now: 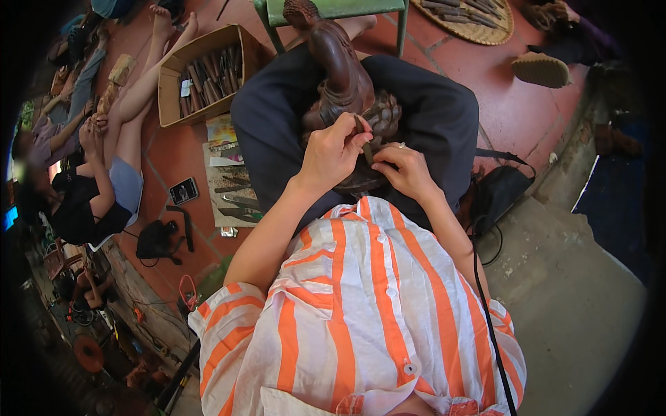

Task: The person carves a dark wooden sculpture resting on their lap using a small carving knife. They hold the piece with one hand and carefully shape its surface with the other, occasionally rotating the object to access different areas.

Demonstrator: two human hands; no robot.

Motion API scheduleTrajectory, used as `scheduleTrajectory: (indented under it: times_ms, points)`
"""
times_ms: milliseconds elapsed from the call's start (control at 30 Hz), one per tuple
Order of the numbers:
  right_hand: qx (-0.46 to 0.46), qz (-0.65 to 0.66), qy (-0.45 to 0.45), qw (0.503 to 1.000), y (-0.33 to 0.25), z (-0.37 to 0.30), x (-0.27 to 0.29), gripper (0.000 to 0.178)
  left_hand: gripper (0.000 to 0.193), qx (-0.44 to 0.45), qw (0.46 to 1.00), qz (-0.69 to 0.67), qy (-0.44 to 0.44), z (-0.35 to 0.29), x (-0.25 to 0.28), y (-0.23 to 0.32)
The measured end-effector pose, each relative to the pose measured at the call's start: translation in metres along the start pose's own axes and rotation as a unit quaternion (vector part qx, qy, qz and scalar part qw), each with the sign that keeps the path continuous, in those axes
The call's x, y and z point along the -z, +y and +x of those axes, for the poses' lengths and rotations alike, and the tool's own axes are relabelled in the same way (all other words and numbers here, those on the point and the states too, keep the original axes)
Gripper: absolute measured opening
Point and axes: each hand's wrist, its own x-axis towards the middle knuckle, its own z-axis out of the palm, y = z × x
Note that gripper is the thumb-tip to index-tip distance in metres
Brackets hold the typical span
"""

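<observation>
Holding tool (368,150), lettered paper (223,132) at left

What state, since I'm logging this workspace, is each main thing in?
Left hand, pinching a slim tool
Right hand, curled beside the tool, grip unclear
Carved figure, between the person's knees
Cardboard box, open, packed with long tools
Woven tray, holding loose tools
Phone, lying down, screen state unclear
Green stool, standing
Striped shirt, buttoned

own hands (329,156) (408,171): 2 | statue (341,59): 1 | cardboard box (168,100): 1 | tray (466,31): 1
</observation>
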Motion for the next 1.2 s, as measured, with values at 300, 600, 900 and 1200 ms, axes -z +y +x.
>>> scheduleTrajectory:
  times_ms: [300, 600, 900, 1200]
  points:
    - [-0.017, -0.031, 0.069, 0.997, 0.001, -0.003, -0.016, 0.01, 0.013, -0.128, 0.99, 0.057, 0.009, 0.002, 0.003, 0.002]
    - [-0.01, -0.037, 0.037, 0.999, -0.008, -0.001, -0.01, 0.012, 0.012, -0.018, 0.997, -0.054, 0.052, -0.007, 0.005, -0.012]
    - [-0.105, 0.376, 0.209, 0.897, 0.006, -0.028, 0.025, 0.008, 0.038, 0.004, 0.986, -0.094, 0.136, 0.006, 0.067, -0.004]
    - [-0.096, 0.386, 0.398, 0.827, 0.02, -0.07, 0.107, 0.005, 0.027, 0.147, 0.913, 0.007, 0.381, -0.024, 0.159, -0.079]
